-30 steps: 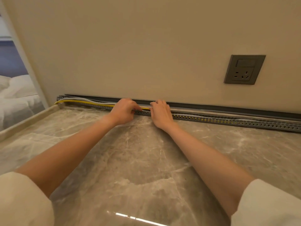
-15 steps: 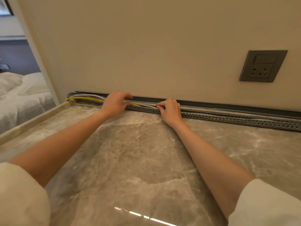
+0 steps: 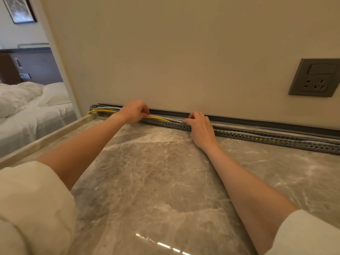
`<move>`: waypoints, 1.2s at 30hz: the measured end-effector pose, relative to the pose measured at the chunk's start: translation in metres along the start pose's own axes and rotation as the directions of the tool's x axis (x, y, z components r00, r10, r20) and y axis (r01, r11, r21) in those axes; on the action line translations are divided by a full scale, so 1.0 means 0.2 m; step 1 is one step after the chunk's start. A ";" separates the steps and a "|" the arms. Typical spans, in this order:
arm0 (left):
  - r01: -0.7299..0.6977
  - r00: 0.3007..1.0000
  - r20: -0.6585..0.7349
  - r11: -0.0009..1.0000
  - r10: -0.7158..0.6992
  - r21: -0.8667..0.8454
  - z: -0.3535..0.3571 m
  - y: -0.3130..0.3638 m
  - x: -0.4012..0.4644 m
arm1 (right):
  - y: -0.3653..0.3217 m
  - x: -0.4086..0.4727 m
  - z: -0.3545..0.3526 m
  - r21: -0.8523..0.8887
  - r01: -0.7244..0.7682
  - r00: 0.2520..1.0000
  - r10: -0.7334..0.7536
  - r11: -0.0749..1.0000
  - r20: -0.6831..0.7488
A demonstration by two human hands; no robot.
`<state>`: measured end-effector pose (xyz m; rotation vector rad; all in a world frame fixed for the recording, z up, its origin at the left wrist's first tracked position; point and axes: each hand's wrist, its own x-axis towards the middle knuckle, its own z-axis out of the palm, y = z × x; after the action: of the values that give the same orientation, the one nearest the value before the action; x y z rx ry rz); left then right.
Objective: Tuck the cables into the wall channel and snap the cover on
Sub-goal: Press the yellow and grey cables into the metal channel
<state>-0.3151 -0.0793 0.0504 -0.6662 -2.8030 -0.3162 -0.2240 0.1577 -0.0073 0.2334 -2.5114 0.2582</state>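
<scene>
Since the earlier frame our hands have spread apart: left hand (image 3: 134, 111) and right hand (image 3: 199, 126), each grip pinching yellow and grey cables (image 3: 161, 118) above the perforated grey wall channel (image 3: 257, 138) along the marble counter (image 3: 156, 172).

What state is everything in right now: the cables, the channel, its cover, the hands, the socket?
yellow cable: partly out of the channel at the left end
grey cables: riding above the slotted wall between the hands
channel: open, no cover on
cover strip: lying against the wall, not snapped on
left hand: pinching the cables
right hand: fingertips on the cables
wall socket: nothing plugged in
</scene>
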 end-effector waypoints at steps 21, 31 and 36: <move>-0.198 0.978 0.136 0.907 0.157 0.372 -0.01 0.05 0.01 | -0.01 0.00 0.00 0.020 -0.002 0.999 0.002 1.000 0.033; -0.259 0.965 0.151 0.856 0.213 0.447 -0.06 0.11 0.04 | -0.01 0.02 0.01 0.013 0.000 0.999 -0.001 1.000 0.036; -0.195 0.981 0.070 0.906 0.182 0.376 -0.03 0.08 0.04 | -0.01 0.01 0.01 0.015 -0.001 0.999 0.001 1.000 0.036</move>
<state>-0.3135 -0.0636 0.0617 -0.8405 -2.6840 0.2764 -0.2270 0.1559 -0.0067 0.2448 -2.5461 0.2752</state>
